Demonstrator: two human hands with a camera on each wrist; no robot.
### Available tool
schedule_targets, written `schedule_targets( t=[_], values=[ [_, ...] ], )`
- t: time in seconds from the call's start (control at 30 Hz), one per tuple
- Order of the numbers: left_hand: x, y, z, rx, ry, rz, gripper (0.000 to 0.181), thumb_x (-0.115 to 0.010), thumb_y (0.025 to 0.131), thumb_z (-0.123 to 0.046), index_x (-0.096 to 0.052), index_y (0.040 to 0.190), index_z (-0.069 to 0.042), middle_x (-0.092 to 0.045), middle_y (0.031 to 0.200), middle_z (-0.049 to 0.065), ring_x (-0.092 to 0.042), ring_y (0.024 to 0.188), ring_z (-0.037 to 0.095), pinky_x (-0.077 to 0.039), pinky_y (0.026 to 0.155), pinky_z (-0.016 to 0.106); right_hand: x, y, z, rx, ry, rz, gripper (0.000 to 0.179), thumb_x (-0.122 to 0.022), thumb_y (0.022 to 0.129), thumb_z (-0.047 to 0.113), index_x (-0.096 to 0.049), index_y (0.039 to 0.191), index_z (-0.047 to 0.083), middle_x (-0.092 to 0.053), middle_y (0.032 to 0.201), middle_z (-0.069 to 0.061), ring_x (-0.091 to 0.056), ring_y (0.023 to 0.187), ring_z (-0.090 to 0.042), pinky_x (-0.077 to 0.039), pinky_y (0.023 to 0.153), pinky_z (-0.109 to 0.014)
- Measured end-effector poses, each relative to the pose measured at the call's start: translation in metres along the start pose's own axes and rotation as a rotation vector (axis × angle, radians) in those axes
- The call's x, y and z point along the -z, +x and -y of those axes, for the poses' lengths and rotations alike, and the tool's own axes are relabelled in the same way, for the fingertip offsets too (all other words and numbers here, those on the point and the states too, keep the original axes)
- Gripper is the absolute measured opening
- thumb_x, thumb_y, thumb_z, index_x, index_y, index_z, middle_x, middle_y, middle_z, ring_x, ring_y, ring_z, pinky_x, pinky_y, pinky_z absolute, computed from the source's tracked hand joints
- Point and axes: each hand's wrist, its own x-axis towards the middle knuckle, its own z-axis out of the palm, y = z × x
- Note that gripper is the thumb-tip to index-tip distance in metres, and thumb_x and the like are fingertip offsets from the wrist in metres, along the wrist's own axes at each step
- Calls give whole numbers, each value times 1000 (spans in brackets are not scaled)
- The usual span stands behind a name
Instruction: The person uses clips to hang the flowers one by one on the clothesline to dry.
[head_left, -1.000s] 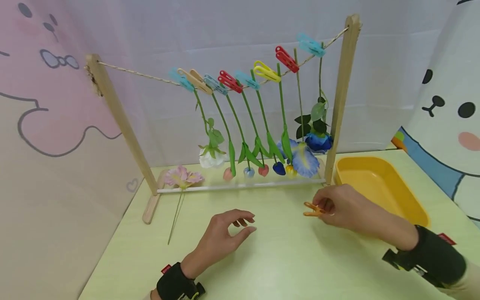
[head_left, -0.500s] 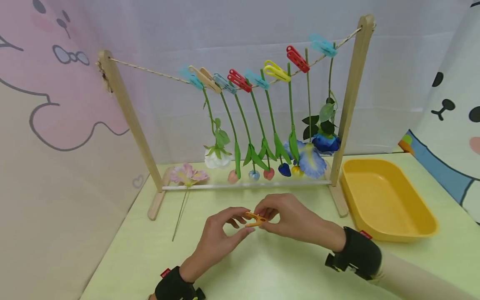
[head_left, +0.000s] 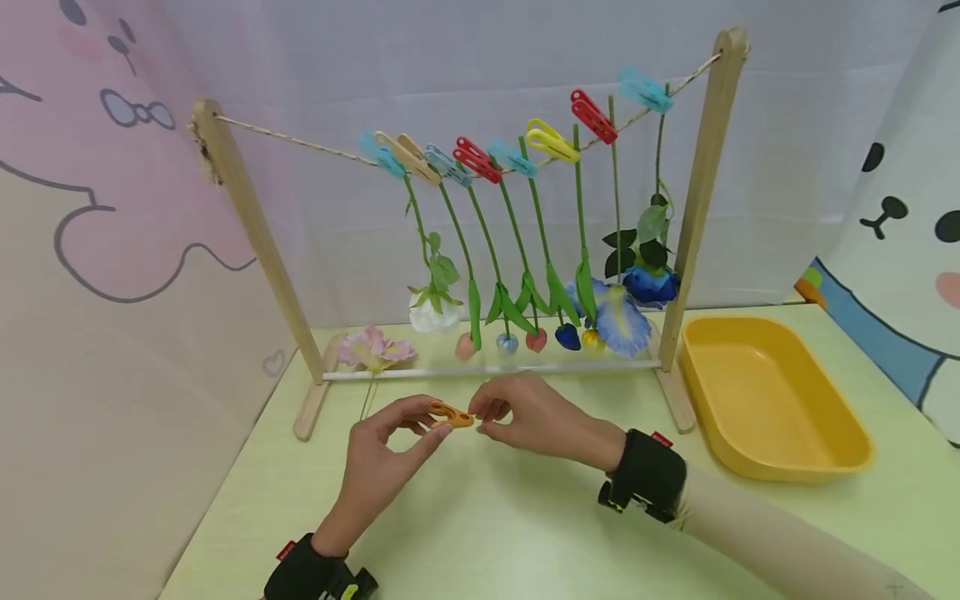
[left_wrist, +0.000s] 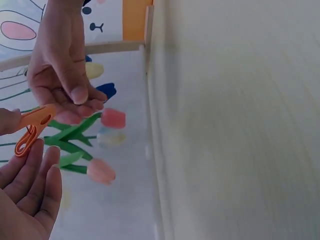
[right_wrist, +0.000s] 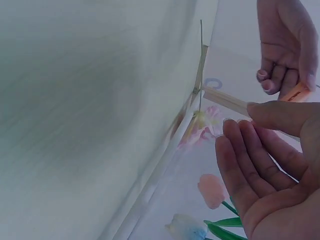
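My left hand point(head_left: 386, 450) pinches an orange clothespin point(head_left: 452, 415) by its handle ends, between thumb and fingers. The same clothespin point(left_wrist: 37, 122) shows from the side in the left wrist view. Just to the right of its jaw end is my right hand point(head_left: 536, 421), thumb and fingers loosely bent with nothing between them. In the right wrist view, the right hand point(right_wrist: 275, 170) partly covers the clothespin. Under the left end of the rack lies a pink artificial flower point(head_left: 372, 348), its stem partly hidden by my left hand.
Behind the hands stands a wooden rack point(head_left: 258, 242) with a sagging twine line. Several colored clothespins, such as a yellow clothespin point(head_left: 552, 140), hold artificial flowers upside down on it, among them a white rose point(head_left: 435, 312). A yellow tray point(head_left: 776, 400) stands at the right.
My right hand has brought the orange clothespin leftward from beside the tray to my left hand. The left hand has taken it and moved a little left and up; the right fingers have let go.
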Motion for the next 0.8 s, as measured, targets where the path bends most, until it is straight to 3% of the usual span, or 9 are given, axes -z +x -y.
schedule_targets(
  t=[0.3,0.47,0.6,0.8],
  values=[
    [55,5,8,-64,147,-102,36,-81,77,-1,-73,112,-7,-74,96,10,-67,79,12,-54,73,16,-19,30,-21,87,-100,3,12,-70,87,5,-74,97,11,-74,91,-1,-68,80,-10,-59,73,-32],
    [87,-1,17,-58,275,-172,36,-82,75,0,-75,109,-6,-74,98,13,-66,77,6,-51,76,13,-32,53,-24,137,-160,24,14,-69,88,5,-75,100,11,-75,94,-1,-67,83,-8,-57,76,-25],
    [105,-4,22,-34,402,-232,34,-84,72,-2,-76,106,-4,-75,98,12,-63,74,-2,-46,75,11,-43,73,-20,168,-213,70,17,-68,90,6,-74,105,11,-74,101,-1,-66,90,-9,-55,81,-24],
    [127,-1,26,-54,457,-272,31,-85,72,-2,-78,102,-4,-76,92,13,-61,73,-6,-46,66,5,-67,104,-11,240,-330,118,26,-67,90,4,-72,114,13,-70,113,1,-62,105,-13,-53,85,-24]
  ],
)
